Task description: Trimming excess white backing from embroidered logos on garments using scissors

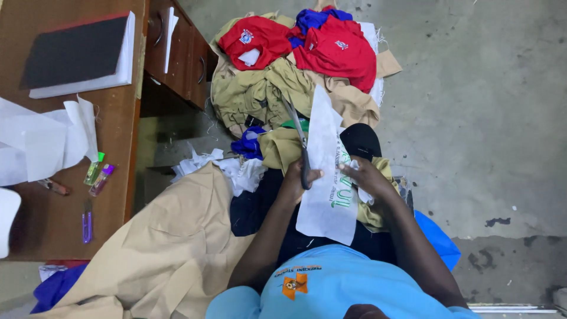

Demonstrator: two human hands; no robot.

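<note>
Our left hand point(295, 180) is closed around the handles of the scissors point(300, 145), whose blades point away from us along the left edge of the white sheet point(326, 177). Our right hand point(365, 177) pinches that sheet at its right edge, holding it up over our lap; it carries green lettering, too small to make out. Beyond the sheet lies a pile of clothes point(295, 65) on the grey floor point(484, 118), red shirts on top. A tan cloth point(171, 248) spreads at our left, beside the wooden desk point(53, 218).
</note>
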